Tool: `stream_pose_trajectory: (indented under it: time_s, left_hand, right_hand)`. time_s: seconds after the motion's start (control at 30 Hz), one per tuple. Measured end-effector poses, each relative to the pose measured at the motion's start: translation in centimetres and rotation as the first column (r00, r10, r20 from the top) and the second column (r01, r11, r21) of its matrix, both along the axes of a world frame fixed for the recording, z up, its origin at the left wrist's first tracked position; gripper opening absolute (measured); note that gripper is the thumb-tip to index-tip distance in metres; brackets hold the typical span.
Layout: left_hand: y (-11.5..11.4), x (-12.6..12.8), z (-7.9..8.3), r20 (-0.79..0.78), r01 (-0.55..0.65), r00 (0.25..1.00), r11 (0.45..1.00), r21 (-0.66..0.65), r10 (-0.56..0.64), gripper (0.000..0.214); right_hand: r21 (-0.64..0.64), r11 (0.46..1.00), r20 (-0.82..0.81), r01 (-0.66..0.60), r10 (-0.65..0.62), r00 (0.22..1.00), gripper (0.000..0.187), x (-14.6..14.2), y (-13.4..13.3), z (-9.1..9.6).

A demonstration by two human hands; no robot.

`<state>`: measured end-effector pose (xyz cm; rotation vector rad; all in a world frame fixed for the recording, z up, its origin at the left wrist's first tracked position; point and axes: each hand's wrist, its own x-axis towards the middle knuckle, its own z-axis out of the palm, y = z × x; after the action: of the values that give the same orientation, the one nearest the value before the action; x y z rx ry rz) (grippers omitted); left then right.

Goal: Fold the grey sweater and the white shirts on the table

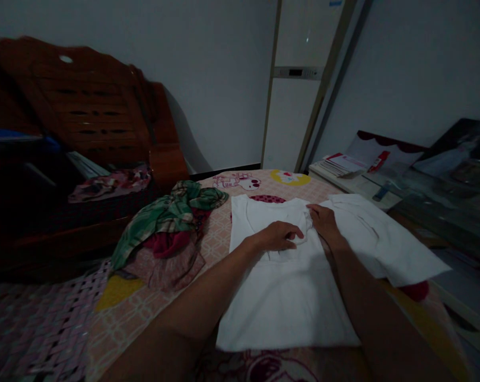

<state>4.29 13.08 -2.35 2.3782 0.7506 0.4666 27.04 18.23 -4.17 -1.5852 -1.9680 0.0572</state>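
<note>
A white shirt (287, 302) lies spread out in front of me, its neckline toward the far side. My left hand (279, 236) is over its upper middle, fingers curved with a gap between thumb and forefinger, and nothing shows between them. At the shirt's upper right edge, my right hand (323, 218) pinches bunched white fabric near the shoulder. Another white garment (377, 239) lies to the right, partly behind my right forearm.
Beneath the shirts is a patterned pink cloth (219, 239). A heap with a green plaid garment (160, 217) lies on the left. Beyond it stands a carved wooden bench (92, 106). Papers (343, 164) rest on a side cabinet at right; a tall white unit (293, 116) stands behind.
</note>
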Motion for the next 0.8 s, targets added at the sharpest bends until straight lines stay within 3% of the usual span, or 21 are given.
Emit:
stream_pose_trajectory:
  time_s: [0.2, 0.43, 0.63, 0.8]
  left_hand:
    - [-0.1, 0.2, 0.0, -0.03, 0.038, 0.999, 0.994, 0.105, -0.035, 0.017]
    - [0.0, 0.0, -0.4, 0.063, -0.047, 0.997, 0.998, 0.05, 0.044, 0.023]
    - [0.8, -0.3, -1.0, 0.303, -0.207, 0.922, 0.968, -0.14, 0.241, 0.011]
    - [2.0, -1.1, -1.2, 0.459, -0.349, 0.779, 0.904, -0.249, 0.427, 0.009]
  right_hand:
    - [-0.146, 0.988, 0.3, -0.039, 0.082, 0.95, 0.04, -0.6, 0.2, 0.4]
    - [-0.178, 0.976, 0.297, -0.128, 0.178, 0.938, 0.027, -0.1, -0.2, 1.3]
    - [-0.156, 0.987, 0.177, -0.046, 0.074, 0.981, 0.024, -0.3, 0.2, 1.4]
    - [0.007, 0.999, -0.231, 0.047, -0.044, 0.972, 0.02, -0.3, 2.2, 2.1]
